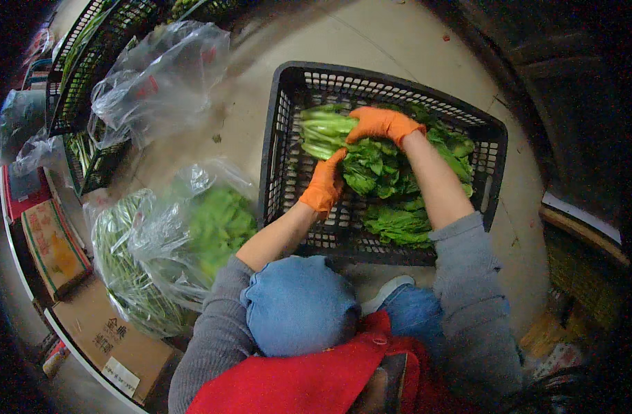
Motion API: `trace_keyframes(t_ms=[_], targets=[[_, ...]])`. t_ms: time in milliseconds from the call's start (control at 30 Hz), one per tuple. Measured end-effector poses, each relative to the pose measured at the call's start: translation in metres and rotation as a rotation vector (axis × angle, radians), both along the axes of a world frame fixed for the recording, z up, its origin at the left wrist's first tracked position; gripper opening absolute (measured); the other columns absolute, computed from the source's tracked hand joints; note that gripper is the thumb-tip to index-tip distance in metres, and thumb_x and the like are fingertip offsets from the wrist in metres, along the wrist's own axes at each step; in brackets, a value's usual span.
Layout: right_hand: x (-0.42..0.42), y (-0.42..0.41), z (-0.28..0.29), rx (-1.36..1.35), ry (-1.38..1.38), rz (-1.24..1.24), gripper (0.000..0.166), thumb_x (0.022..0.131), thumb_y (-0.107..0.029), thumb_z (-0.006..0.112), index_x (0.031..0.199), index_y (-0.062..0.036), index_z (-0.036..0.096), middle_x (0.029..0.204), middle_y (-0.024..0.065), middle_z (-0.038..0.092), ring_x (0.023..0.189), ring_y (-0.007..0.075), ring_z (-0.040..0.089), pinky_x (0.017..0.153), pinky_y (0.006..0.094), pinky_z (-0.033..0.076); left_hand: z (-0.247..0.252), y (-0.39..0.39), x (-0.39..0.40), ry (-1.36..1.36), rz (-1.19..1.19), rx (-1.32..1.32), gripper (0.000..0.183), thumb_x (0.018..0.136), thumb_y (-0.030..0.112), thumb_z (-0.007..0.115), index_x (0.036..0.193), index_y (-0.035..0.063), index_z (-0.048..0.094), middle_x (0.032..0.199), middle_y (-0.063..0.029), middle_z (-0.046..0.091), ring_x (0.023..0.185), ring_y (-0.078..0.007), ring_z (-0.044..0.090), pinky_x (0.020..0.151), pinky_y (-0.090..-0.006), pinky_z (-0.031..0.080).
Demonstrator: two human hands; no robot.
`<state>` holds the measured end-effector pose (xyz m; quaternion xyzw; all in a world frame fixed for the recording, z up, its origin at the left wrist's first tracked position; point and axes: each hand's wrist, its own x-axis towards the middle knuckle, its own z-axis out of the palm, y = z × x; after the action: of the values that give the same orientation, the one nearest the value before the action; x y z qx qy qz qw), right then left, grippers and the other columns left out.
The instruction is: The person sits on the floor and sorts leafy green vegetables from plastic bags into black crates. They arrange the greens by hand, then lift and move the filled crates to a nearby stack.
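Note:
A black plastic crate (388,77) with slotted walls stands on the floor before me. Inside it, my right hand (383,126), in an orange glove, grips a bunch of leafy greens (323,129) where the pale stalks meet the leaves; the stalks point left. My left hand (323,183), also gloved in orange, is below the stalks, its fingertips at the bunch's near edge; its palm side is partly hidden. More leafy greens (398,222) lie in the crate's near right part, and others (453,150) lie along the right beyond my right wrist.
At left, clear plastic bags hold long thin green stems (124,248) and leafy greens (220,222). Cardboard boxes (111,336) line the left side. An empty-looking clear bag (160,77) lies near black crates of vegetables (88,67) at upper left.

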<state>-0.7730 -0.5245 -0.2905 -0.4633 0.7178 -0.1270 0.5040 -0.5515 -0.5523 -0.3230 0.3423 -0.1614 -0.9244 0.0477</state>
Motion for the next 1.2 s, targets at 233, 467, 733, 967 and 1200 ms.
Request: trace_keyframes(t_ms=[233, 467, 733, 967, 1200], targets=[[-0.002, -0.034, 0.031, 0.084, 0.655, -0.014, 0.046, 0.072, -0.038, 0.077, 0.106, -0.0073, 0.072, 0.109, 0.0156, 0.070, 0.103, 0.0320, 0.067, 0.085, 0.0437, 0.053, 0.004, -0.020, 0.028, -0.451, -0.373, -0.183, 0.044, 0.094, 0.030, 0.062, 0.130, 0.0066, 0.056, 0.109, -0.0022, 0.067, 0.088, -0.0171, 0.064, 0.074, -0.0317, 0.052], [0.049, 0.022, 0.049, -0.638, 1.054, -0.259, 0.029, 0.083, -0.017, 0.064, 0.108, -0.0030, 0.062, 0.097, 0.0114, 0.065, 0.092, 0.0318, 0.063, 0.079, 0.0442, 0.050, 0.032, -0.007, 0.069, -0.457, -0.566, 0.017, 0.041, 0.091, 0.036, 0.061, 0.122, 0.0096, 0.061, 0.101, -0.0153, 0.063, 0.058, -0.0173, 0.050, 0.048, -0.0284, 0.036], [0.070, 0.055, 0.019, -0.667, 1.084, 0.281, 0.052, 0.083, -0.012, 0.053, 0.135, -0.0149, 0.051, 0.142, 0.0118, 0.049, 0.128, 0.0308, 0.047, 0.104, 0.0489, 0.038, 0.128, -0.049, 0.121, -0.294, -0.411, -0.531, 0.031, 0.097, 0.030, 0.056, 0.115, 0.0072, 0.068, 0.110, -0.0025, 0.067, 0.101, -0.0121, 0.059, 0.090, -0.0291, 0.045], [0.042, 0.073, 0.004, -0.537, 0.861, -0.377, 0.037, 0.090, -0.025, 0.059, 0.126, -0.0157, 0.061, 0.122, 0.0183, 0.062, 0.105, 0.0365, 0.062, 0.089, 0.0450, 0.050, 0.233, -0.099, 0.242, -0.643, 0.225, -1.620, 0.025, 0.094, 0.012, 0.059, 0.118, 0.0065, 0.065, 0.127, -0.0061, 0.059, 0.128, -0.0204, 0.047, 0.110, -0.0351, 0.033], [0.073, 0.095, 0.050, -0.681, 0.817, -0.099, 0.029, 0.089, -0.007, 0.059, 0.118, -0.0091, 0.063, 0.103, 0.0131, 0.065, 0.088, 0.0343, 0.062, 0.077, 0.0433, 0.049, 0.221, -0.152, 0.384, -1.568, 0.119, -1.834, 0.052, 0.087, 0.023, 0.068, 0.136, 0.0121, 0.053, 0.141, -0.0167, 0.049, 0.138, -0.0317, 0.033, 0.112, -0.0417, 0.027]])
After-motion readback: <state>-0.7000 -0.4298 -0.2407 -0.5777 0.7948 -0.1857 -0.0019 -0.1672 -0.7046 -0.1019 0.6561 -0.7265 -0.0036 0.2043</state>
